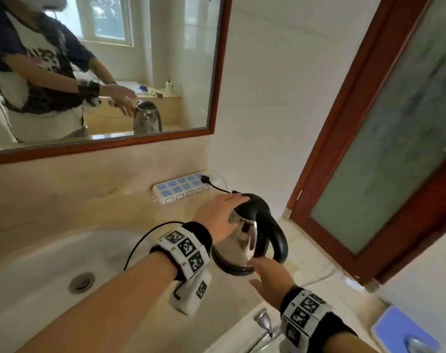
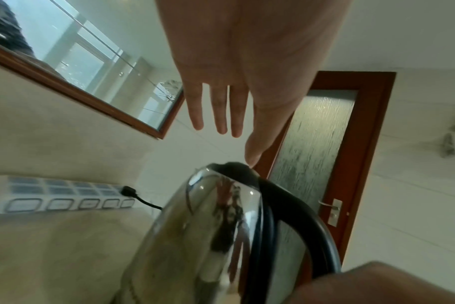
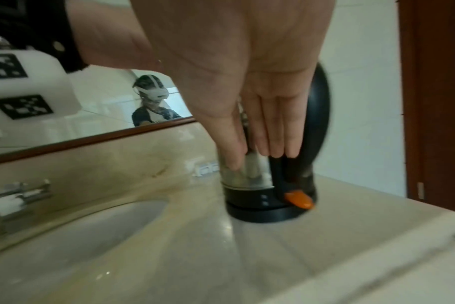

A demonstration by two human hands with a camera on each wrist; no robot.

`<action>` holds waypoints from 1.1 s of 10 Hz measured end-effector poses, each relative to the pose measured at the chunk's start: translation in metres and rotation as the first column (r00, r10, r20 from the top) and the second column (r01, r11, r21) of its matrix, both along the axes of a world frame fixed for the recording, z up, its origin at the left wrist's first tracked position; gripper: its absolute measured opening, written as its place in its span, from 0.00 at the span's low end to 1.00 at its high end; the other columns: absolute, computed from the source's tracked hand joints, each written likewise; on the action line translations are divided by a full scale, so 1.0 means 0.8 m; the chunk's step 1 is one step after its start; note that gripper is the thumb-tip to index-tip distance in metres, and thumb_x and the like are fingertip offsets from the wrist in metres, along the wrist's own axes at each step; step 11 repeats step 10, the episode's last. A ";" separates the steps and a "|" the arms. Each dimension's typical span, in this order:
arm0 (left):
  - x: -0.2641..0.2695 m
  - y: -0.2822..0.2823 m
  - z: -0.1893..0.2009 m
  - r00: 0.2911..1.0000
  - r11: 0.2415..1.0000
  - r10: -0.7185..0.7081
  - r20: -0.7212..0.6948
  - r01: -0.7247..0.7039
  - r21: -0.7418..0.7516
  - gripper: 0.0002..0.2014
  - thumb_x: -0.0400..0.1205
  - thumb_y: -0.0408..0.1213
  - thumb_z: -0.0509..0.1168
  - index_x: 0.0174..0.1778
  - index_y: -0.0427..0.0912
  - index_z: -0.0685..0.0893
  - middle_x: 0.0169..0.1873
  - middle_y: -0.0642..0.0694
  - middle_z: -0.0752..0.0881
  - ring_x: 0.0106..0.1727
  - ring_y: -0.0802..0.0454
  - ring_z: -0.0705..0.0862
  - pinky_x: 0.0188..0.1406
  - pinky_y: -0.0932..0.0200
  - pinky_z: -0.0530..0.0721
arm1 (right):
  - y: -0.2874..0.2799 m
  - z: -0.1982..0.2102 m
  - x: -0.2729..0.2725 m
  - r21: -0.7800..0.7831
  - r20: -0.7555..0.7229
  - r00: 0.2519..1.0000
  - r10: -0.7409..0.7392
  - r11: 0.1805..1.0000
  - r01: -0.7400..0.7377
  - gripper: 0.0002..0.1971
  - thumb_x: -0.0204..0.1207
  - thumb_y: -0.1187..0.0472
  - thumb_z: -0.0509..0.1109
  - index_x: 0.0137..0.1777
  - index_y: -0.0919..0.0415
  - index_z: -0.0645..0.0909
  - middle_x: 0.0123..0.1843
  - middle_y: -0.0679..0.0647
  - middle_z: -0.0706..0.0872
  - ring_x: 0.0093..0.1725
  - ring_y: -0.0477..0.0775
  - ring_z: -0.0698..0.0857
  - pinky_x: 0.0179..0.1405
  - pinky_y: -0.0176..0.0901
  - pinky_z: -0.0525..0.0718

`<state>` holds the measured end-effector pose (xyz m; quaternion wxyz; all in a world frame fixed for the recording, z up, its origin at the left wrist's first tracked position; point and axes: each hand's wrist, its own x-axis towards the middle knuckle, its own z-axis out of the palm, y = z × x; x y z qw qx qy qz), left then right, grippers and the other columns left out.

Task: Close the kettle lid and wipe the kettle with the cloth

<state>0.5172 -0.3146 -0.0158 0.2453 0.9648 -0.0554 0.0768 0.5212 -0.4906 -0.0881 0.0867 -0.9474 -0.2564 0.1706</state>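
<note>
Left hand (image 1: 220, 216) first: I see it stretched flat over the top of the kettle (image 1: 244, 236), fingers straight and slightly apart, gripping nothing. From my left wrist camera the fingers (image 2: 218, 111) hang clear of the black lid (image 2: 234, 167), and only the thumb tip looks to reach it; whether it truly touches I cannot tell. That forearm crosses above the sink (image 1: 38, 273), with the marker band on the wrist.

My right hand (image 1: 270, 278) reaches in low from the near side, fingers straight and close together, holding nothing. The right wrist view puts its fingertips (image 3: 275, 148) against the lower body and the foot of the black handle (image 3: 320, 107); contact itself is blurred, so I leave it unsettled.

The kettle stands upright on its black base (image 3: 268, 214) on the beige desk (image 1: 94, 207), right of the sink and near the wall corner, lid down on the body.

Only the right wrist view shows the orange switch (image 3: 299, 198) at the bottom of the handle; the head view barely hints at it behind my hand. Only the head and left wrist views show the power strip (image 1: 183, 188) against the backsplash with one black plug (image 1: 205, 178) in it. The mirror (image 1: 102, 67) above repeats the kettle and my arms. A tap (image 1: 265, 323) is cut off at the bottom edge, and both wrist views are smeared by motion. I cannot find the cloth in any view.
</note>
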 end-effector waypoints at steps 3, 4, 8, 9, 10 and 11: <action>0.035 -0.031 -0.047 0.995 0.989 -0.088 0.049 0.081 0.125 0.28 0.81 0.30 0.58 0.76 0.57 0.64 0.80 0.59 0.57 0.81 0.61 0.53 0.80 0.58 0.55 | -0.029 -0.058 0.026 -0.097 -0.052 0.999 0.002 0.995 -0.007 0.20 0.82 0.59 0.58 0.73 0.57 0.72 0.73 0.55 0.77 0.73 0.58 0.75 0.73 0.49 0.73; 0.037 -0.029 -0.052 0.992 0.992 -0.083 0.097 0.072 0.106 0.28 0.80 0.29 0.59 0.75 0.56 0.66 0.80 0.58 0.60 0.81 0.60 0.55 0.80 0.57 0.59 | -0.041 -0.069 0.035 -0.070 -0.067 0.996 -0.059 0.996 0.054 0.22 0.80 0.63 0.58 0.75 0.56 0.68 0.70 0.58 0.79 0.69 0.61 0.78 0.69 0.50 0.77; 0.028 -0.037 -0.061 0.993 0.987 -0.057 0.104 0.040 0.153 0.31 0.80 0.29 0.60 0.77 0.55 0.60 0.81 0.56 0.54 0.82 0.58 0.52 0.80 0.57 0.56 | -0.041 -0.088 0.014 -0.129 -0.044 0.998 0.049 0.990 -0.055 0.22 0.80 0.69 0.58 0.75 0.64 0.69 0.86 0.52 0.41 0.74 0.59 0.74 0.68 0.46 0.78; 0.025 -0.041 -0.063 0.997 0.979 -0.045 0.067 0.030 0.199 0.32 0.80 0.31 0.59 0.78 0.55 0.56 0.82 0.56 0.51 0.82 0.58 0.49 0.81 0.58 0.54 | -0.041 -0.086 0.010 -0.155 -0.037 0.996 0.079 0.984 -0.084 0.24 0.79 0.72 0.56 0.76 0.63 0.67 0.86 0.55 0.39 0.78 0.59 0.68 0.70 0.46 0.76; 0.025 -0.042 -0.057 0.998 0.976 -0.035 0.045 0.025 0.218 0.32 0.81 0.32 0.58 0.79 0.56 0.54 0.82 0.56 0.49 0.82 0.58 0.47 0.82 0.57 0.51 | -0.038 -0.079 0.015 -0.161 -0.050 0.996 0.069 0.984 -0.076 0.24 0.79 0.69 0.58 0.76 0.63 0.67 0.86 0.55 0.45 0.78 0.59 0.68 0.71 0.47 0.76; 0.025 -0.042 -0.057 0.998 0.976 -0.035 0.045 0.025 0.218 0.32 0.81 0.32 0.58 0.79 0.56 0.54 0.82 0.56 0.49 0.82 0.58 0.47 0.82 0.57 0.51 | -0.038 -0.079 0.015 -0.161 -0.050 0.996 0.069 0.984 -0.076 0.24 0.79 0.69 0.58 0.76 0.63 0.67 0.86 0.55 0.45 0.78 0.59 0.68 0.71 0.47 0.76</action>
